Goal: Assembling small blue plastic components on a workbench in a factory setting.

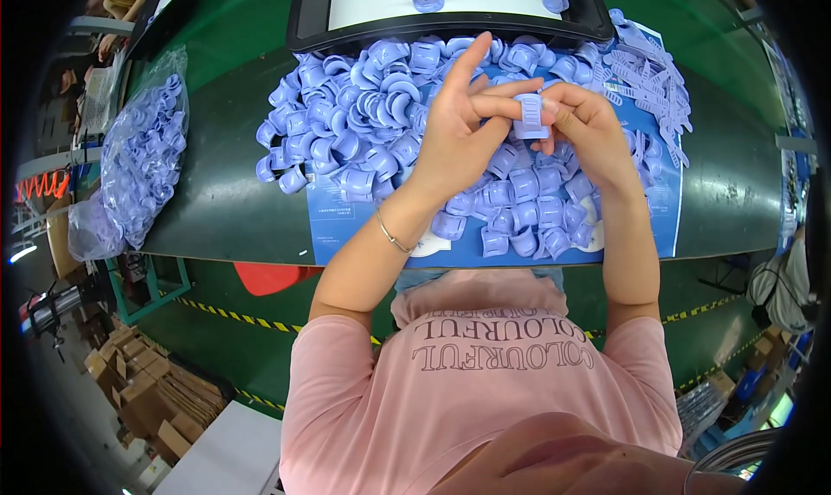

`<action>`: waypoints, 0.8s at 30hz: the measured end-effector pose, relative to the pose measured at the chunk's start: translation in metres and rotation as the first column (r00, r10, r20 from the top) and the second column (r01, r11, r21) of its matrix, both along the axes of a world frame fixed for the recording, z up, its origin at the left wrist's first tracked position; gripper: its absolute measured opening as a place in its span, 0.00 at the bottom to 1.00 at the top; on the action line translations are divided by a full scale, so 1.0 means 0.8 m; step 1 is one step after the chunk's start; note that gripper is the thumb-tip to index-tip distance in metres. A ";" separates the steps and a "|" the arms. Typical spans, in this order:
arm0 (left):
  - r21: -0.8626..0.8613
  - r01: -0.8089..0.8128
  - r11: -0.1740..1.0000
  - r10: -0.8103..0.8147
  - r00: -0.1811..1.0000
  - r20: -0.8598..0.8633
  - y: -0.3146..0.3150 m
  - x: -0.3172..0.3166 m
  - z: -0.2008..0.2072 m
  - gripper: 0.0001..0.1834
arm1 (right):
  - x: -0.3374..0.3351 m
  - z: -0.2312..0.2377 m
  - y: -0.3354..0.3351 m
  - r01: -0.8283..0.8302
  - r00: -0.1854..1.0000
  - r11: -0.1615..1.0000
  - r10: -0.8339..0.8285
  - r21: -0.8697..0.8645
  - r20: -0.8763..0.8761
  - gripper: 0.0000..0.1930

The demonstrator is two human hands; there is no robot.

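In front of me, over the pile, my left hand and my right hand meet at a small curved lavender plastic piece with slots in its face. My right thumb and fingers pinch its right edge. From the left, my fingers reach to its other side, while one finger points upward; their tips are partly hidden. Below and to the left spreads a heap of similar curved lavender pieces. To the right lies a pile of flat slotted lavender strips.
A black-rimmed tray with a white base holds two loose pieces at the table's far side. On the left lies a clear plastic bag full of lavender pieces. Blue printed sheets cover part of the dark green table. A red seat shows below.
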State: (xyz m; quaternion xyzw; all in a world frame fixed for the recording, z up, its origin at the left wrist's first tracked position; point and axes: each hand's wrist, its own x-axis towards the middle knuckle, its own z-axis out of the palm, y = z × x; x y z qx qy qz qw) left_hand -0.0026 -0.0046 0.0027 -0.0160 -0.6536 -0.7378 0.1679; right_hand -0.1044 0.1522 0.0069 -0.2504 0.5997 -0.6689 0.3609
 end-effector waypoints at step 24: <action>-0.941 -0.244 0.236 0.249 0.951 -0.185 -0.026 0.000 -0.017 0.13 | 0.002 0.001 0.010 -0.017 0.455 0.885 0.421 0.465 -0.784 0.14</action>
